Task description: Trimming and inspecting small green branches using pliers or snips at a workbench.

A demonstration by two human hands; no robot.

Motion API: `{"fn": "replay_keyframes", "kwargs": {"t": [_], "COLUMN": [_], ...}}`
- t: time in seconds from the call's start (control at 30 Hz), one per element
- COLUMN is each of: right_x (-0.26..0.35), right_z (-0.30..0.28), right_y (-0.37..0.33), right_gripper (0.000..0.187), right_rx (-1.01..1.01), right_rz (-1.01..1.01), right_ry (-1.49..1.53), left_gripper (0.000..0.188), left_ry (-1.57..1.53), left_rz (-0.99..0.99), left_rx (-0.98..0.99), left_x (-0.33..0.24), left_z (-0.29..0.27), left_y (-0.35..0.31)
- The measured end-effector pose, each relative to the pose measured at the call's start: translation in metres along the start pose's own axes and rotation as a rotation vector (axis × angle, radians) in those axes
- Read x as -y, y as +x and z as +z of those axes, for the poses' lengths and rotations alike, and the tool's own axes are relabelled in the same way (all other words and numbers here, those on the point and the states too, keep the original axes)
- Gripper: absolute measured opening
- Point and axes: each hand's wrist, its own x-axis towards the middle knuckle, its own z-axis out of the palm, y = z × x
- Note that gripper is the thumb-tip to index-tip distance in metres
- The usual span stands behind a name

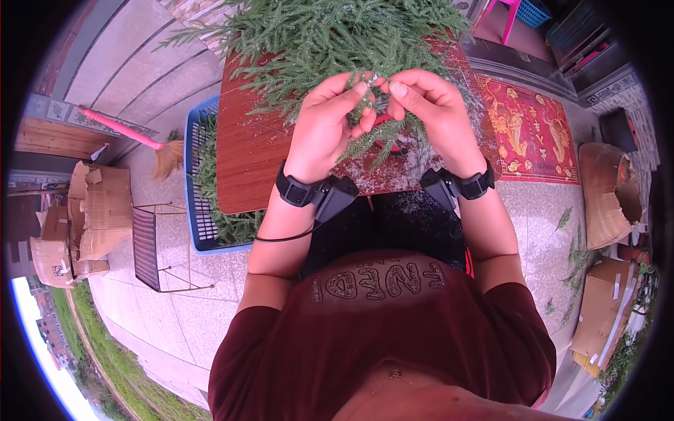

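Over the near half of a reddish-brown wooden table [246,158], both my hands are raised close together. My left hand [324,123] is closed, thumb and fingertips pinching a green artificial pine sprig [364,144]. From the other side my right hand [437,112] pinches the same greenery, its thumb bent over the fingertips. The exact spot between the fingertips is small and partly hidden. Beyond the hands lies a large heap of artificial pine branches [337,42]. Below the fingers, a red and black object [399,149] shows on the table, mostly covered by the sprig.
Left of the table stands a blue plastic basket [191,203] holding more greenery. Further left are a toppled metal-legged stool [147,249], a broom [167,160] and cardboard boxes [105,210]. A red patterned mat [530,130] lies to the right, with cartons [604,302] beyond.
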Motion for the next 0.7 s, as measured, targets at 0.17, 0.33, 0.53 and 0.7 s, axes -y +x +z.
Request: {"fn": "replay_keyframes", "kwargs": {"t": [0.17, 0.33, 0.53, 0.7], "right_x": [-0.004, -0.007, -0.008, -0.01], "right_z": [0.0, -0.003, 0.001, 0.003], "right_y": [0.001, 0.004, 0.0, 0.001], "right_gripper": [0.017, 0.013, 0.011, 0.012], "right_rx": [0.003, 0.003, -0.074, -0.158], "right_rz": [0.127, 0.095, 0.055, -0.005], "right_ry": [-0.021, 0.065, 0.139, 0.122], "left_gripper": [0.02, 0.019, 0.02, 0.017], "left_ry": [0.227, 0.312, 0.697, 0.36], "left_rz": [-0.038, 0.023, 0.489, 0.39], "left_rx": [-0.011, 0.185, -0.071, -0.1], "left_x": [-0.01, -0.005, 0.022, 0.013], "left_z": [-0.004, -0.009, -0.004, 0.006], "left_y": [-0.003, 0.001, 0.008, 0.003]}}
